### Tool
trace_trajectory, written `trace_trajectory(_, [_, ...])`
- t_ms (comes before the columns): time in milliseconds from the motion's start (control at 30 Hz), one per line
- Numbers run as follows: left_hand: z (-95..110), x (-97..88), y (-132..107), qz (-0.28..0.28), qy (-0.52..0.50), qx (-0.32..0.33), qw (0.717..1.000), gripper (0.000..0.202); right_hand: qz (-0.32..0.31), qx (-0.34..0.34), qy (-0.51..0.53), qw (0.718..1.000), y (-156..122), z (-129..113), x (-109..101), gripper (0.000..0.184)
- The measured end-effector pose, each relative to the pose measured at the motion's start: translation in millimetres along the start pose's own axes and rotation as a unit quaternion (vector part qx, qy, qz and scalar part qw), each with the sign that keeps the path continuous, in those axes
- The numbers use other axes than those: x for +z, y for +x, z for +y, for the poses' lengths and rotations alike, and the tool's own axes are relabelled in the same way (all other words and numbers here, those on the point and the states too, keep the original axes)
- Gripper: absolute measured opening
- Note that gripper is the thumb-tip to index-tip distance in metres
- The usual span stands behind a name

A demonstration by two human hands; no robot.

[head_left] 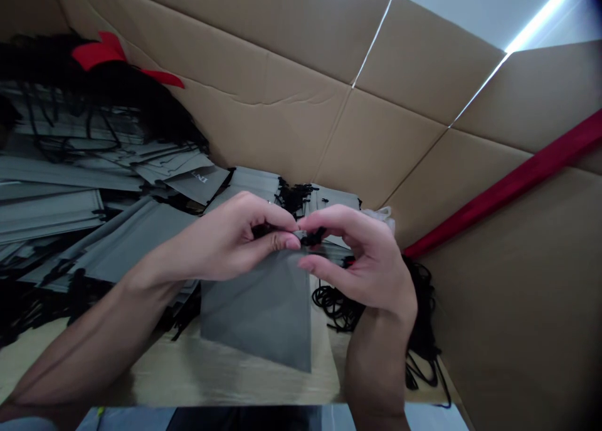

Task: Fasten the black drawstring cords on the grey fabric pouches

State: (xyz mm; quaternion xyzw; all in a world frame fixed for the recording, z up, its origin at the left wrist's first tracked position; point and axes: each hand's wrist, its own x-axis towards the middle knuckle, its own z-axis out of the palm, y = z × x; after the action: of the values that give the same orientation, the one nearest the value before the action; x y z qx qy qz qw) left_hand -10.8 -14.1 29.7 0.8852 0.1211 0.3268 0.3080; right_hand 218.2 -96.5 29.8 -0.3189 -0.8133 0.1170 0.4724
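Observation:
My left hand (pixel 244 236) pinches the top edge of a grey drawstring pouch (pixel 263 305) between thumb and fingers. The pouch hangs flat below it, just over the table. At the pouch's upper right corner is a bunched black drawstring (pixel 313 237). My right hand (pixel 362 252) curls around this cord, its index fingertip close to the left fingertips. Its thumb stands apart from the index finger, and the other fingers are partly hidden behind the cord.
Stacks of grey pouches (pixel 136 236) with black cords fill the left side. More pouches (pixel 256 179) lie at the back. Black cords (pixel 338 305) lie to the right. Cardboard walls (pixel 273 73) enclose the wooden table (pixel 235 381). A red strip (pixel 508 186) runs along the right wall.

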Motion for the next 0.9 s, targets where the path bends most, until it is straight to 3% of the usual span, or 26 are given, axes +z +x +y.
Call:
trace_trajectory(100, [3,-0.9,-2,-0.006,0.025,0.018,1.000,0.023,0.001,0.006,-0.009,1.000,0,1,-1,0.019])
trace_trajectory(267, [10,-8.8,-5,-0.039,0.029,0.081,0.996,0.020,0.006,0.008,0.025,1.000,-3,3,-2,0.017])
trace_trajectory(433, [8,-10.9,-7,-0.110,-0.089,0.158,0.977,0.019,-0.009,-0.052,0.114,0.992,-3,9,1,0.017])
trace_trajectory(633, [11,-15.1,-5,-0.078,-0.027,0.081,0.993,0.028,0.058,-0.007,0.092,0.994,-6,7,2,0.044])
trace_trajectory(833, [13,-11.9,-4,-0.023,0.012,0.058,0.998,0.019,0.092,-0.029,0.001,0.995,-4,-4,5,0.020])
trace_trajectory(900, [10,-4.7,-3,0.030,-0.004,0.062,0.998,0.008,0.100,-0.024,-0.024,0.994,-3,-8,5,0.018])
